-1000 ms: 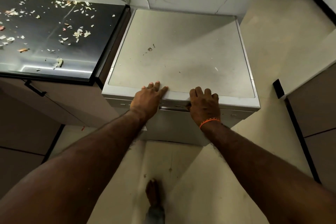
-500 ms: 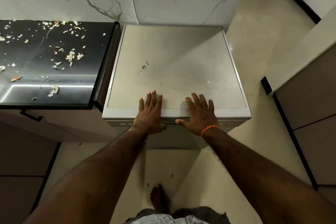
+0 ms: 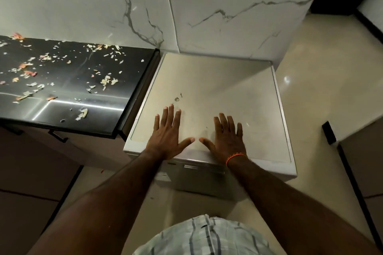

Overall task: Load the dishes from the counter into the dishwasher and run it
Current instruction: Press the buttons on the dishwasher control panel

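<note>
Both hands are laid flat on the near part of the dishwasher (image 3: pixel 209 97) top, which stands just right of the dark table (image 3: pixel 68 87) and against the marble wall (image 3: pixel 228 6). The left hand (image 3: pixel 168 133) and right hand (image 3: pixel 227 137) lie side by side, thumbs almost meeting; the fingers (image 3: pixel 170 116) are straight and spread, and nothing is held. The door appears closed, though its front is seen only at a steep angle. No dishes are seen; only food scraps (image 3: pixel 107 81) are scattered over the table.

The step in hand is judged to be opening the door. It is best done by moving the fingers down to the recessed handle (image 3: pixel 190 166) below the front edge and pulling outward evenly with both hands while stepping back, so that the door is given room to drop.

No brand, label or writing can be read; a small pale patch (image 3: pixel 163 176) on the front is too blurred to tell.
</note>
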A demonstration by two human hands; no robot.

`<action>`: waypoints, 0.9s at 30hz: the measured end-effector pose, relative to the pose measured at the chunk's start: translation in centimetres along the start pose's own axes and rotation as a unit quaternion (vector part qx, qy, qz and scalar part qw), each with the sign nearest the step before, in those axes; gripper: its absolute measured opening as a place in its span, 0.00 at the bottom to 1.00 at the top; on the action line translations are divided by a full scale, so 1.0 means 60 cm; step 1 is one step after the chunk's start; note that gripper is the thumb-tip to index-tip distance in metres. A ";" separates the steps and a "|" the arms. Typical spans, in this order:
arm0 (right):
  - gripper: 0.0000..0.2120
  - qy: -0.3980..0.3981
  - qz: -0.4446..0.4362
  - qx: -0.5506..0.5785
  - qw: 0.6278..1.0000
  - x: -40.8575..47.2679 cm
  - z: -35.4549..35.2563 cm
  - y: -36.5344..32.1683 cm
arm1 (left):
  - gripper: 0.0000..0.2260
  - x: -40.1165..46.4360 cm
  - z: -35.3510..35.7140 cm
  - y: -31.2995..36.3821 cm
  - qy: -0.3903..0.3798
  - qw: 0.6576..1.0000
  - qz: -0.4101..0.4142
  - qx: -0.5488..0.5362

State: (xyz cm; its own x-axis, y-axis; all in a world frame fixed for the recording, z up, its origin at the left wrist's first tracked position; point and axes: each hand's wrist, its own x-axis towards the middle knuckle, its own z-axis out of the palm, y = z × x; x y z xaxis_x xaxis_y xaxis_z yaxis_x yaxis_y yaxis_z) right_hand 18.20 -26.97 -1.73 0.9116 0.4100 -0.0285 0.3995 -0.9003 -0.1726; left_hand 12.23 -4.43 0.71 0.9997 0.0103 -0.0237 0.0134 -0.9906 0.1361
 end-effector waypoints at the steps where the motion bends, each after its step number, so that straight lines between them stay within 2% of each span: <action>1: 0.47 0.003 -0.011 -0.004 1.000 0.015 -0.005 0.004 | 0.49 0.009 -0.005 0.000 0.009 1.000 -0.008 0.003; 14: 0.41 0.063 -0.092 -0.037 0.993 0.182 -0.073 0.009 | 0.46 0.124 -0.045 -0.042 0.063 0.997 -0.043 -0.002; 27: 0.40 0.112 -0.054 -0.066 0.990 0.399 -0.149 -0.042 | 0.44 0.326 -0.140 -0.174 0.085 0.996 -0.009 0.023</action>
State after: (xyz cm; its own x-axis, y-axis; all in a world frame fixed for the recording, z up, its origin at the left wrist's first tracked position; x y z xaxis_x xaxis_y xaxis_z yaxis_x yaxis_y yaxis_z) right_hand 39.90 -16.18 6.83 0.8559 0.4753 0.2037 0.4911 -0.8705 -0.0319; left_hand 31.82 7.24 7.16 0.9886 0.0479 0.1427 0.0349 -0.9951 0.0921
